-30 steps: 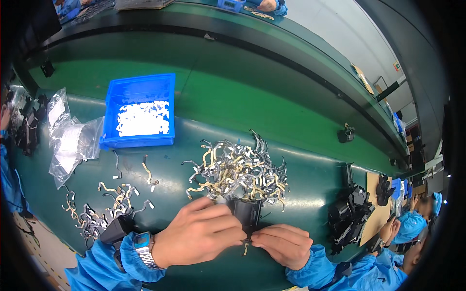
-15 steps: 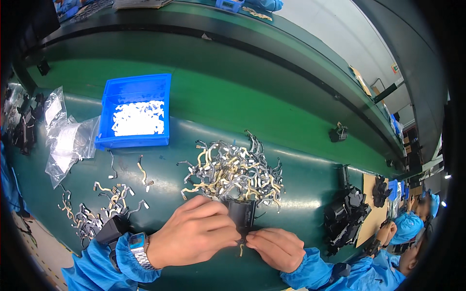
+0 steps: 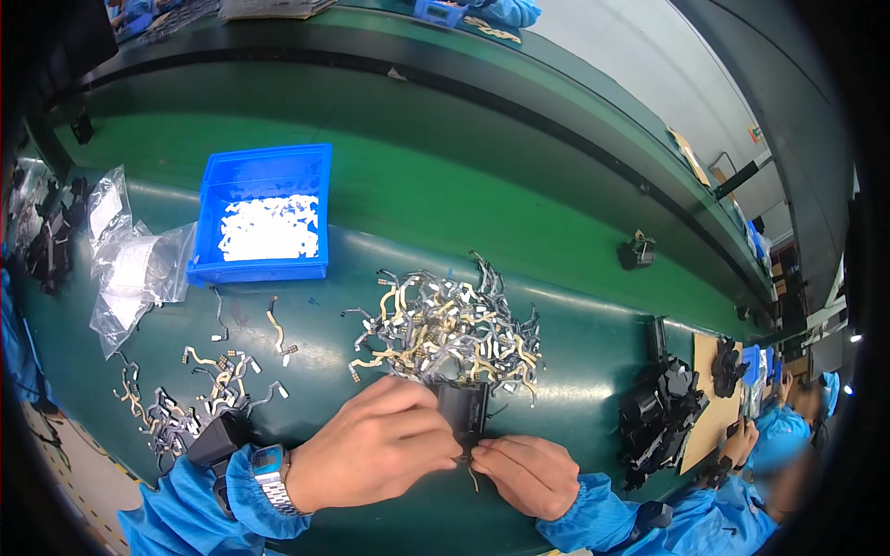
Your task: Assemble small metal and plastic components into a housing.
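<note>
A black boxy plastic part [image 3: 464, 408] stands in front of me at the near edge of the cable pile. My left hand [image 3: 380, 449] is closed against its left side and lower end, fingertips pinched together. From the right, my right hand [image 3: 530, 474] is closed too, its thumb and finger pinching at the same lower end. A short yellowish cable [image 3: 476, 480] hangs out beneath the right fingertips. What lies right between the fingertips is mostly hidden. Just beyond is a heap of short grey and yellow cables with white connectors [image 3: 450, 324].
A blue bin [image 3: 260, 271] of small white pieces stands at the far left beside clear plastic bags [image 3: 139, 269]. More loose cables [image 3: 218, 389] lie left of me. Black plastic parts [image 3: 663, 412] are heaped at right, near cardboard [image 3: 709, 408] and a co-worker in blue [image 3: 732, 500].
Both hands stay at the lower end of the black part. The yellowish cable's hanging end has shifted slightly right and shows less broadly.
</note>
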`<state>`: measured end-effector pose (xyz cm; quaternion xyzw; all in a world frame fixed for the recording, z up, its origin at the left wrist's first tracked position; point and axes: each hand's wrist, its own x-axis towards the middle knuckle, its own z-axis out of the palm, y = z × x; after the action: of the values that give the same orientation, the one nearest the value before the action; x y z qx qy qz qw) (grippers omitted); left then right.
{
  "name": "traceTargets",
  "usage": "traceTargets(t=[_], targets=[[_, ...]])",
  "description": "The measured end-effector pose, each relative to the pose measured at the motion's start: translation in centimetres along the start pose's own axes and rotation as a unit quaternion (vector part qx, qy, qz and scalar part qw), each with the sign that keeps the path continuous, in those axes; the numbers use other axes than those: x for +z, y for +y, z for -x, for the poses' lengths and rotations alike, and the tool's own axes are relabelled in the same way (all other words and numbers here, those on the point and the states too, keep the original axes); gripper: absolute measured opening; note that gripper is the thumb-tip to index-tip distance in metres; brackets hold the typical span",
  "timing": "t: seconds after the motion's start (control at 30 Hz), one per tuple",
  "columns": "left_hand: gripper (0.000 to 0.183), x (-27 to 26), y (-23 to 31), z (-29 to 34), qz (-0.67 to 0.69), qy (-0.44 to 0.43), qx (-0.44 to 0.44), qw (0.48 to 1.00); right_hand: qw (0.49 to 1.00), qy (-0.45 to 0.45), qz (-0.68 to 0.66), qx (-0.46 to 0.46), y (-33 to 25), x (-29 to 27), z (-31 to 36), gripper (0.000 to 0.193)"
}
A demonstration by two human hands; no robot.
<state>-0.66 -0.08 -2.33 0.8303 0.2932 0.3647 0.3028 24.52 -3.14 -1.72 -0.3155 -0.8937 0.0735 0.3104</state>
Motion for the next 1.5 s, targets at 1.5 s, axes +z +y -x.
traceTargets(t=[1.5], targets=[[0.017,-0.1,-0.1,-0.2,0.032,0.049,-0.024,0.998,0.996,-0.018,0.019,-0.080,1.5,-1.8,-2.3,0.028]])
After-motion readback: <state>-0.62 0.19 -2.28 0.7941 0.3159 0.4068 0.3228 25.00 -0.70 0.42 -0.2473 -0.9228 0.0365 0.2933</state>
